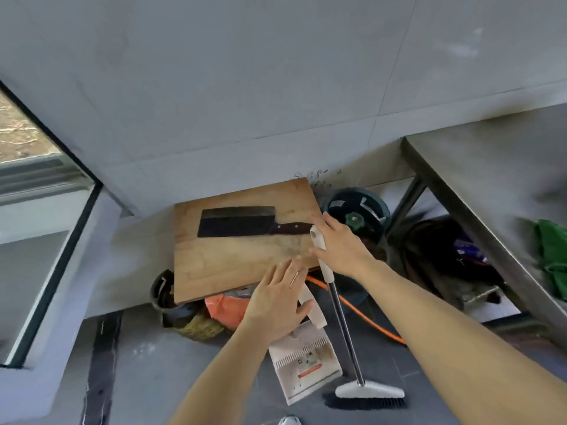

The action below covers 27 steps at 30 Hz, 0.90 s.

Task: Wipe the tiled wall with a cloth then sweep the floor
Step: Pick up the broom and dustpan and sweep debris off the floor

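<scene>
A broom with a white head (369, 391) and dark bristles stands on the dark floor (171, 375), its metal pole rising to a white grip (318, 244). My right hand (339, 245) lies against that grip with the fingers stretched out and the thumb on the grip's left side. A white dustpan (303, 363) lies on the floor beside the broom. My left hand (277, 303) hovers over the dustpan's handle (316, 315), fingers spread, not closed on it. The grey tiled wall (245, 87) fills the upper view. No cloth is visible.
A wooden cutting board (239, 259) with a dark cleaver (236, 223) sits just beyond my hands. A gas cylinder (356, 213), an orange hose (365, 317) and bags lie below. At right stands a steel table (491, 185), with a window (33, 167) on the left.
</scene>
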Motion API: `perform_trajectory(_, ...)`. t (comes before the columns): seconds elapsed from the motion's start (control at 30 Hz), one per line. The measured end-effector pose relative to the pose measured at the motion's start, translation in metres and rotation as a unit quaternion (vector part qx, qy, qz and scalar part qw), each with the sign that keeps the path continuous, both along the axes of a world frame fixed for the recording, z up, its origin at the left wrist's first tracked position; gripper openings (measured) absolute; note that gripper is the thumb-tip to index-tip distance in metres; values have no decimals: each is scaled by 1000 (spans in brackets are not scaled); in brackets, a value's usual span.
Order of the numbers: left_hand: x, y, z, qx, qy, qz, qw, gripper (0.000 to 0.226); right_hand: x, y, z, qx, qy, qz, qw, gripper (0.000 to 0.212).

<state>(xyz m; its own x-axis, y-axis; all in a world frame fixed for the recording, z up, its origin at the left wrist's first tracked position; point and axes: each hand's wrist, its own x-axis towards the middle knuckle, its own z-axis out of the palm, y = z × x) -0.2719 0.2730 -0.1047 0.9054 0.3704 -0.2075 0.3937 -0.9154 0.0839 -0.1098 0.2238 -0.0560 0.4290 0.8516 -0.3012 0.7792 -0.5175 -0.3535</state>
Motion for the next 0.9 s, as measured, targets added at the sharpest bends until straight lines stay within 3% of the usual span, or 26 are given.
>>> perform_trajectory(0.17,5,15,-34,-40,10,-57,998,79,4,28,-37,-4,64,-35,997,63)
perform_trajectory(0.3,1,19,-40,-57,9,-50,997,65,-3,16,-42,33,46,-67,996,40)
perform_trajectory(0.4,0,22,-39,-53,7,-83,995,71,-9,-10,-37,48,59,-98,992,22)
perform_trajectory(0.53,1,24,-36,-52,-5,-149,987,97,-14,-54,-20,48,125,-144,981,17)
perform_trajectory(0.77,9,-17,-11,-24,68,-258,963,102,-25,-143,30,38,143,-200,968,13)
perform_trajectory(0.9,5,-53,-4,29,82,-302,949,88,-35,-208,64,52,139,-242,959,19)
